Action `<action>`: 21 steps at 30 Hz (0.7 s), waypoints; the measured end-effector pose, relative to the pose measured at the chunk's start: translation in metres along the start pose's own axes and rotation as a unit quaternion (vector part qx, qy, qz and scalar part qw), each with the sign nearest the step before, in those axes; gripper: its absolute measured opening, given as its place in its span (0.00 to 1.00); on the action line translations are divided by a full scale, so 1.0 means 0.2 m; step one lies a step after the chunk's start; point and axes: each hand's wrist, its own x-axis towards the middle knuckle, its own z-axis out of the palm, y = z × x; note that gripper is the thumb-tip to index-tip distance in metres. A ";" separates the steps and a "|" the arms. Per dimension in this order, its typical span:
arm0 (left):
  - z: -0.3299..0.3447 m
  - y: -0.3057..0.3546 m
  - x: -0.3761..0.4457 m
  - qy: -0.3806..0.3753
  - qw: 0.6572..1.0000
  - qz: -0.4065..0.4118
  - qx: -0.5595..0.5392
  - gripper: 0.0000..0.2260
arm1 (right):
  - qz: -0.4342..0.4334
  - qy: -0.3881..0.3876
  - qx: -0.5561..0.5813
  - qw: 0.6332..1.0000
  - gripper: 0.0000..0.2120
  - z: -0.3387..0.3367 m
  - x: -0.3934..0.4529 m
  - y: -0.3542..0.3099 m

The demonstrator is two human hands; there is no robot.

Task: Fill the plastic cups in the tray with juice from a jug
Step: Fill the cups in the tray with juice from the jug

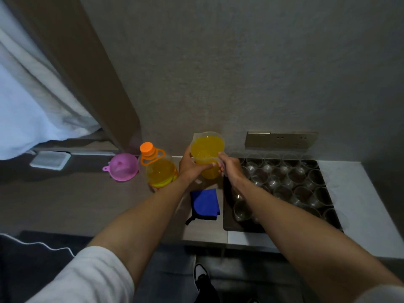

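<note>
Lower frame: two bare forearms reach forward from white sleeves, converging at centre.

Centre, below the hands: folded blue cloth (205, 204) on the grey counter (65, 204).

Centre right: dark rectangular tray (228, 224) holding rows of clear plastic cups (282, 191). All visible cups look empty, so by judgement no filling has begun and the whole tray remains to be done.

Centre: clear plastic jug of yellow juice (207, 154), upright, nearly full, just left of the tray's far corner; whether it is lifted or standing cannot be told. Left hand (190, 167) wraps its fingers round the jug's lower body from the left. Right hand (229, 167) grips the jug's right side, apparently at the handle.

Left of centre: clear bottle of yellow juice with orange cap (158, 169), capped; pink plastic funnel (123, 167) beside it.

Behind: grey wall with socket plate (281, 139).
</note>
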 end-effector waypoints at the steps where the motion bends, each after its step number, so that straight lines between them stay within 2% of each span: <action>1: 0.00 0.03 -0.02 0.005 1.000 0.005 0.002 0.47 | -0.005 0.006 -0.002 1.000 0.25 -0.01 -0.02 -0.02; 5: 0.01 0.14 -0.10 0.025 0.999 0.018 0.006 0.48 | -0.024 0.031 0.025 0.999 0.23 -0.05 -0.10 -0.10; 10: 0.05 0.22 -0.20 0.030 0.999 0.023 -0.003 0.55 | -0.042 0.043 0.066 0.996 0.18 -0.13 -0.20 -0.16; 17: 0.15 0.37 -0.40 0.023 0.998 0.059 -0.007 0.49 | -0.052 0.088 0.118 0.988 0.17 -0.27 -0.33 -0.18; 21: 0.23 0.42 -0.49 0.021 0.997 0.070 -0.010 0.50 | -0.056 0.087 0.118 0.988 0.21 -0.37 -0.42 -0.20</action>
